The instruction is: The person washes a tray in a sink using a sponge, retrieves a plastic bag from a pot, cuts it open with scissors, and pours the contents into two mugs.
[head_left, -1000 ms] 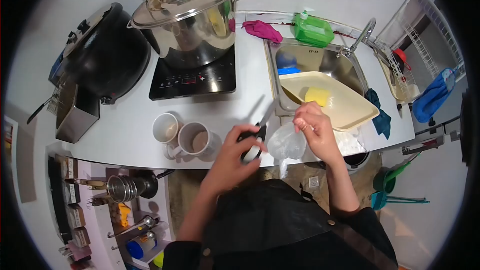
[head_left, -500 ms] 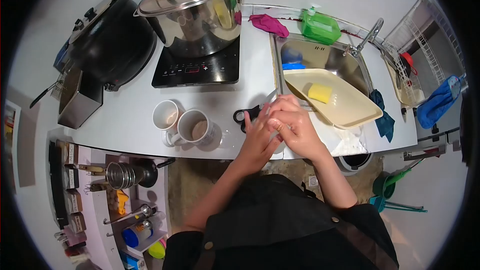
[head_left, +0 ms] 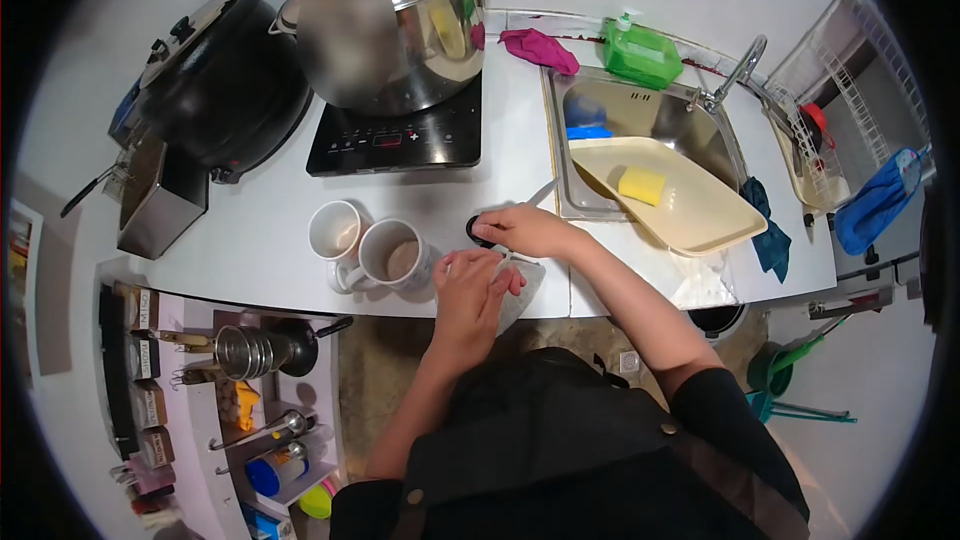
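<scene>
My left hand (head_left: 468, 292) is near the counter's front edge, just right of the mugs, with its fingers closed on a clear plastic bag (head_left: 520, 292). Part of the bag shows to the right of those fingers. My right hand (head_left: 532, 231) reaches in from the right, its fingers curled over the black handle of the scissors (head_left: 474, 231). The scissors lie on the counter, and a blade tip shows beyond this hand, towards the sink. Two white mugs (head_left: 335, 228) (head_left: 392, 254) with light brown insides stand left of my hands.
A large steel pot (head_left: 430, 40) sits on a black induction cooker (head_left: 395, 145); a black pot (head_left: 225, 90) is left of it. A cream tray (head_left: 700, 202) holding a yellow sponge (head_left: 641, 185) rests over the sink (head_left: 725, 140). Pink cloth (head_left: 540, 50) and green soap bottle (head_left: 640, 55) stand behind.
My left hand has moved left towards the mugs with the bag. My right hand has come away from it and reached left onto the scissors' handle, which my left hand held a second ago.
</scene>
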The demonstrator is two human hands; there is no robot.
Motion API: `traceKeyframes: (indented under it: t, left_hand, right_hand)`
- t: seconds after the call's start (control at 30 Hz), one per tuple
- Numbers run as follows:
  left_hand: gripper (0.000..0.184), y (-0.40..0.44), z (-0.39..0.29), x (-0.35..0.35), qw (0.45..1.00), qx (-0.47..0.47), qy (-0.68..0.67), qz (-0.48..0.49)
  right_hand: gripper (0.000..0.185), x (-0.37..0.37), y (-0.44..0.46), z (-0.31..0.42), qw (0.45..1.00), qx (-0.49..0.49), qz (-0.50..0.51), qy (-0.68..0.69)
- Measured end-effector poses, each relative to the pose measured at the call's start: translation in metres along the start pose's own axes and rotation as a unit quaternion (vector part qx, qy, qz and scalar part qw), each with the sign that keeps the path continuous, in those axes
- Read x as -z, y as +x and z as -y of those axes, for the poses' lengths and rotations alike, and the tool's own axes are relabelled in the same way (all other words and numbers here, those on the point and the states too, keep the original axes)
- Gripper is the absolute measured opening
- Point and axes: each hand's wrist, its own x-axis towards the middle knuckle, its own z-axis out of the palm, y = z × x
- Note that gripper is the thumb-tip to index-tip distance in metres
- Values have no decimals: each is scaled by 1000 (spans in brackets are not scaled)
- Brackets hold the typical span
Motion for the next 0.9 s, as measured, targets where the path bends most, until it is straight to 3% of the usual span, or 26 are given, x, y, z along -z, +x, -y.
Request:
traceKeyframes:
  t: [0.13, 0.23, 0.33, 0.43, 0.47, 0.67, 0.77, 0.8, 0.83, 0.9]
  left_hand:
    - [25, 2, -7, 9, 999, -21, 46, -1]
    - [25, 7, -5, 11, 999, -13, 51, 13]
    - [26, 14, 3, 7, 998, -5, 54, 23]
    - [28, 16, 11, 5, 999, 8, 46, 26]
    - [29, 17, 13, 4, 999, 13, 41, 30]
    - [29, 23, 34, -6, 999, -7, 10, 35]
    - [31, 22, 35, -2, 999, 10, 18, 43]
    - [30, 24, 34, -1, 998, 0, 21, 55]
    - [30, 26, 33, 0, 997, -8, 23, 66]
    - [28, 30, 26, 3, 995, -21, 23, 92]
  right_hand:
    - [37, 19, -15, 7, 976, -71, -12, -205]
    - [30, 17, -36, -23, 948, -46, -131, -285]
    - [16, 16, -58, -31, 945, -33, -217, -244]
    - [23, 11, -76, -29, 930, -46, -315, -185]
    - [31, 9, -79, -29, 924, -86, -320, -192]
    - [34, 12, -88, -11, 925, -244, -240, -166]
    - [38, 10, -98, -17, 926, -188, -302, -130]
    - [43, 14, -105, -16, 941, -194, -277, 4]
    - [45, 16, -108, -8, 938, -128, -284, 153]
    - [50, 15, -108, 11, 856, 15, -275, 437]
